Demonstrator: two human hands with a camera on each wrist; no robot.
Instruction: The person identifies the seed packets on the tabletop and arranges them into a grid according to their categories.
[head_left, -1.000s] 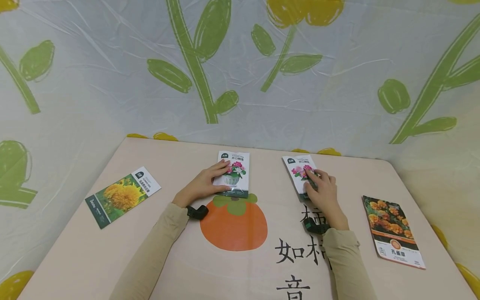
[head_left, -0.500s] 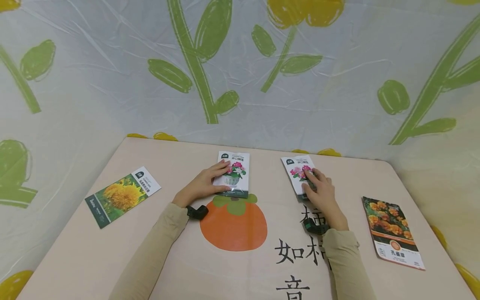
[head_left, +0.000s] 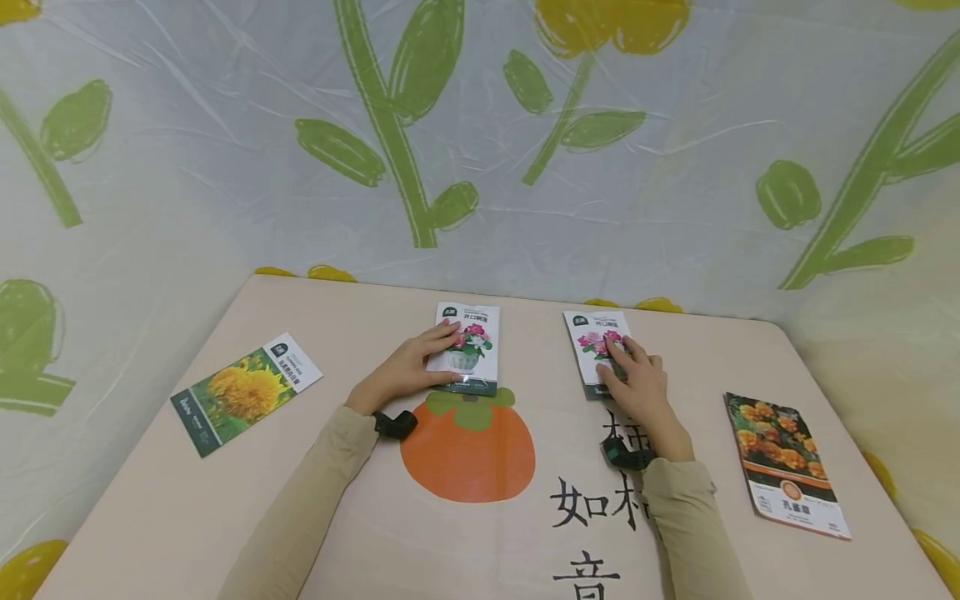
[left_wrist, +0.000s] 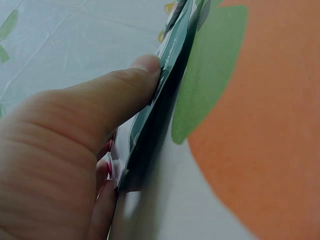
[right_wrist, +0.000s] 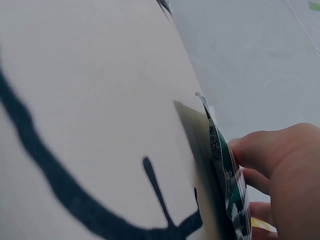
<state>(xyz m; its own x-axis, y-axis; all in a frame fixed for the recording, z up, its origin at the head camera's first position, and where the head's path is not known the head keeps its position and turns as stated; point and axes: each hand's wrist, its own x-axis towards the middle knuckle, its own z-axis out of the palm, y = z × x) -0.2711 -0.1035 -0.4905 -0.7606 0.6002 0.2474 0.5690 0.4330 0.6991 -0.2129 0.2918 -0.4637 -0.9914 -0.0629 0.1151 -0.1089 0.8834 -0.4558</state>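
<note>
A white and green seed packet (head_left: 480,354), printed with pink flowers in a pot, lies at the back middle of the table. My left hand (head_left: 401,367) rests on its left side, fingers extended over the face. The thumb presses the green strip, as the left wrist view shows. To the right is a matching seed packet (head_left: 588,337), gripped at its right side by my right hand (head_left: 641,383). The right wrist view shows that packet's edge (right_wrist: 225,170) raised, with a shadow beneath. Part of its picture is hidden under the fingers.
A yellow-flower seed packet (head_left: 247,392) lies slanted at the table's left. An orange-flower seed packet (head_left: 787,467) lies at the right. The pale tabletop (head_left: 420,542) carries a printed persimmon (head_left: 468,458) and black characters. A flower-patterned sheet (head_left: 262,167) hangs behind.
The right packet has turned slightly and sits straighter, and my right hand has shifted a little to the left with it. My left hand and its packet have stayed put.
</note>
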